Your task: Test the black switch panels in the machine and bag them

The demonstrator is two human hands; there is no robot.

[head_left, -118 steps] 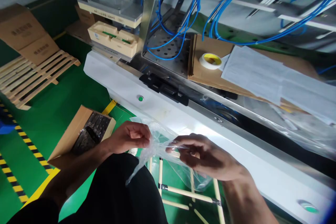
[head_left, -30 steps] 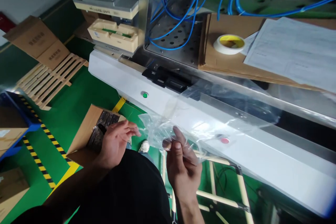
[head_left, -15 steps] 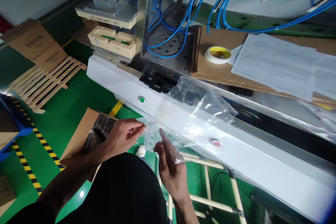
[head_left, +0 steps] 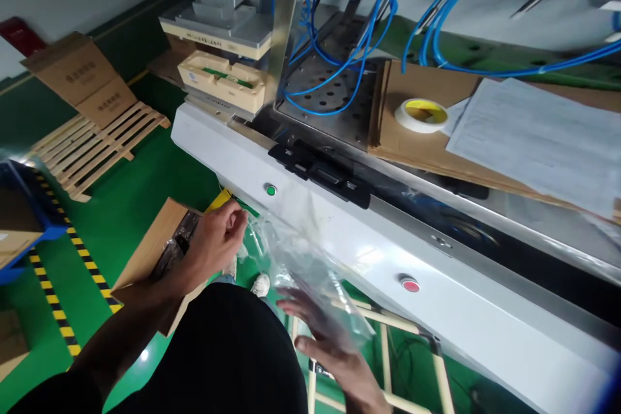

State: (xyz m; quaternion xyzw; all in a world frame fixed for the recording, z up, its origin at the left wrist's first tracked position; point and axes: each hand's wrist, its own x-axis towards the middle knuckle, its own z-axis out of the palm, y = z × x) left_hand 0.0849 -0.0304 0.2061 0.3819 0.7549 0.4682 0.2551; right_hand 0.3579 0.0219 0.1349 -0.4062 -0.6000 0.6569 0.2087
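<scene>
My left hand [head_left: 216,237] is closed, its fingertips pinching the edge of a clear plastic bag [head_left: 301,255]. The bag hangs to the right of that hand, in front of the white machine beam. Lower down, my right hand [head_left: 332,339] has its fingers stretched out and the thumb apart. Part of the film lies over those fingers, and I cannot tell whether they are inside the bag or behind it. A long black plastic part [head_left: 320,174] with slots rests along the top edge of the beam, beyond both hands.
The white beam [head_left: 485,317] carries a green button [head_left: 271,189] and a red button [head_left: 410,284]. Behind are a tape roll [head_left: 421,115], papers [head_left: 533,136] and blue hoses [head_left: 339,100]. An open carton [head_left: 145,246] with dark wrapped parts stands at left, near a wooden pallet [head_left: 101,149].
The bag has come down off the beam and the black part, which now shows fully. My left hand has moved up and left; my right hand has moved down with its fingers straightened.
</scene>
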